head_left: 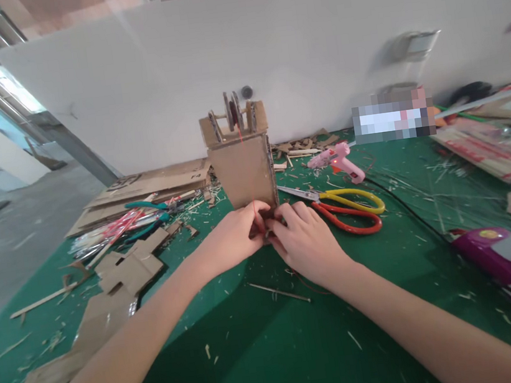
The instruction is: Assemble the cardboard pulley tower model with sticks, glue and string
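Observation:
A tall cardboard tower (244, 171) stands upright in front of me, with a cardboard pulley wheel (232, 111) on a stick axle at its top. From the wheel a thin red string (244, 155) runs down the front face to my fingers. My left hand (239, 228) is closed in a pinch by the tower's foot, where the string comes down. Fingertip to fingertip with it, my right hand (306, 235) is also closed; a small dark piece shows between them, too hidden to name. Below my hands a thin metal rod (280, 292) lies on the table.
Scissors with yellow and red handles (349, 204) lie right of the tower, before a pink glue gun (339, 160). A purple-and-white tool (505, 268) rests far right. Cut cardboard (129, 268), teal-handled pliers (149, 221) and flat sheets (142, 187) lie left on the green table (204, 374).

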Demonstrator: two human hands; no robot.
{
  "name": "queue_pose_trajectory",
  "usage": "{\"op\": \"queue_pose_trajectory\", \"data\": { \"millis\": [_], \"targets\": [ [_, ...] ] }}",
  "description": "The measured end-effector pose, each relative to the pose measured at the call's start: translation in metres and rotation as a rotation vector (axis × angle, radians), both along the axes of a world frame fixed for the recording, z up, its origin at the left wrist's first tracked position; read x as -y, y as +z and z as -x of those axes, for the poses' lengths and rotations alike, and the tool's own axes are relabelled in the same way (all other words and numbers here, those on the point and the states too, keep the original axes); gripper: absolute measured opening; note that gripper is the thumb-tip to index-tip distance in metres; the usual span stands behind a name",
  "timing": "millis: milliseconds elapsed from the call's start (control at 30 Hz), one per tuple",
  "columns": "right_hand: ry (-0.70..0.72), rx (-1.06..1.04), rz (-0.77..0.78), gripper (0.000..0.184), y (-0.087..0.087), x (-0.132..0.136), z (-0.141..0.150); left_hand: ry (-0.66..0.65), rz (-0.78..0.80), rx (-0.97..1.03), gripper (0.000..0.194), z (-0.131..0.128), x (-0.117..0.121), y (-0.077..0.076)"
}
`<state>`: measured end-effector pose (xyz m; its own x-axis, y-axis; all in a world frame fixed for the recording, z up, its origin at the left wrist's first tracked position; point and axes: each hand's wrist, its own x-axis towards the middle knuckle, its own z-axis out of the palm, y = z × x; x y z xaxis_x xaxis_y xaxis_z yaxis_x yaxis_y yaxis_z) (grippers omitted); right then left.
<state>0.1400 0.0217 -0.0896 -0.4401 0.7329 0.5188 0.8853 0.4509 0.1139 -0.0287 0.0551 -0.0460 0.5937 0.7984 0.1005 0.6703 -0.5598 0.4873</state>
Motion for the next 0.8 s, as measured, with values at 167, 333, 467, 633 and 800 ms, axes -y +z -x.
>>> {"op": "queue_pose_trajectory", "data": {
  "millis": [167, 333, 467, 633, 800],
  "targets": [
    [-0.036, -0.005, -0.031, 0.025, -0.0015, -0.0023, 0.004, 0.004, 0.015, 0.01, 0.036, 0.001, -0.0009, -0.0012],
    [-0.03, 0.001, -0.004, 0.023, -0.0036, -0.0026, 0.0048, 0.003, -0.001, -0.003, 0.033, 0.0016, 0.0009, -0.0017],
    [-0.032, -0.018, 0.022, 0.018, -0.006, -0.0037, 0.0047, 0.007, 0.008, -0.012, 0.033, 0.0021, 0.0005, -0.002],
    [-0.024, -0.032, 0.009, 0.018, -0.0056, -0.0037, 0.0054, 0.014, -0.074, -0.057, 0.031, 0.0005, 0.0, -0.0017],
    [-0.022, -0.012, -0.041, 0.017, -0.0047, -0.0023, 0.0055, -0.003, -0.113, -0.155, 0.026, -0.0022, 0.0024, -0.0002]
  ]
}}
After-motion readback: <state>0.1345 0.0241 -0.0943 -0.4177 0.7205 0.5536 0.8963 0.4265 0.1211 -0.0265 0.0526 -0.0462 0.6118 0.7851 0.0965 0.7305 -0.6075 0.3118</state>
